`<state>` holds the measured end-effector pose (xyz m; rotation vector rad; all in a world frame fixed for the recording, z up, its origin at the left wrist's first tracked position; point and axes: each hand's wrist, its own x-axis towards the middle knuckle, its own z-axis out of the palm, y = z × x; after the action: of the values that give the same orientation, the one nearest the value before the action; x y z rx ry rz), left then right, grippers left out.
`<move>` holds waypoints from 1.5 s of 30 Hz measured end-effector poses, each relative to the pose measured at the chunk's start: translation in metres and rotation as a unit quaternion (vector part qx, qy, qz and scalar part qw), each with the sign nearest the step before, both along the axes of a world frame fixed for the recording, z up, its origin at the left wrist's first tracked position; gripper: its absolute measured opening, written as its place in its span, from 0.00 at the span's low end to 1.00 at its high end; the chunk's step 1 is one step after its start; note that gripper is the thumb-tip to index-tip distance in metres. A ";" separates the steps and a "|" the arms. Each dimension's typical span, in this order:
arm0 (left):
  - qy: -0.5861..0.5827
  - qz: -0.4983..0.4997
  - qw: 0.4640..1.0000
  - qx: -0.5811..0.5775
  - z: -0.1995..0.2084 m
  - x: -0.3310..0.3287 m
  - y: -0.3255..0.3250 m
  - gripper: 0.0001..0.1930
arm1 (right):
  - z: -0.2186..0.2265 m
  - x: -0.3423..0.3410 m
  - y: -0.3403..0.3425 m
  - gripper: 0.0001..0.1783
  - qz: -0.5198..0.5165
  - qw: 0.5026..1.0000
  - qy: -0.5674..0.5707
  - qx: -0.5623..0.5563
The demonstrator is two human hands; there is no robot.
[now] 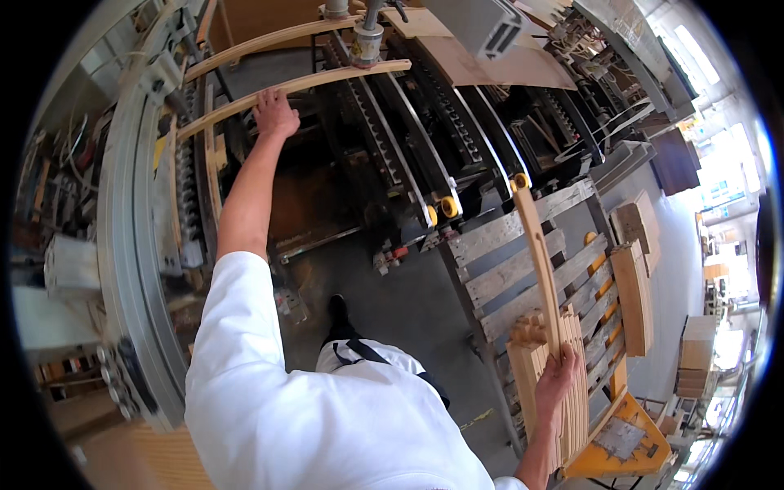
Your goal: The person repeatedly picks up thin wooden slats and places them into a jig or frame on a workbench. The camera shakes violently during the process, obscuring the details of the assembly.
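Note:
My left hand (276,114) is stretched out to the far left, its fingers curled over a long pale wooden strip (331,77). That strip lies across the machine's bars, under a round clamp head (367,44). Lower right, my right hand (555,374) grips a second wooden strip (539,253) near its near end; this one has a slot-like mark along it. Its far end points at the yellow rollers. Beneath it, a stack of similar strips (574,392) lies on a grey slatted pallet (516,298).
Parallel machine rails (408,122) with yellow end rollers (448,207) run ahead of me. A thick metal beam (131,245) stands along the left. Wooden boards (630,298) lean right of the pallet, near a yellow-orange metal piece (621,445). A further wooden strip (269,39) spans the back.

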<state>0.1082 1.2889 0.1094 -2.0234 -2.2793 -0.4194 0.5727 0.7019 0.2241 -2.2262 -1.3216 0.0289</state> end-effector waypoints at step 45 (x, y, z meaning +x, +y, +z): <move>-0.367 0.256 0.879 -0.162 0.050 0.035 -0.513 0.20 | -0.108 -0.347 0.701 0.11 0.541 0.765 -0.325 0.124</move>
<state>0.1433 0.7756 0.1592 -1.3698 -3.4011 -0.9283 0.2253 1.4033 0.1165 -0.9695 -2.6311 -0.5021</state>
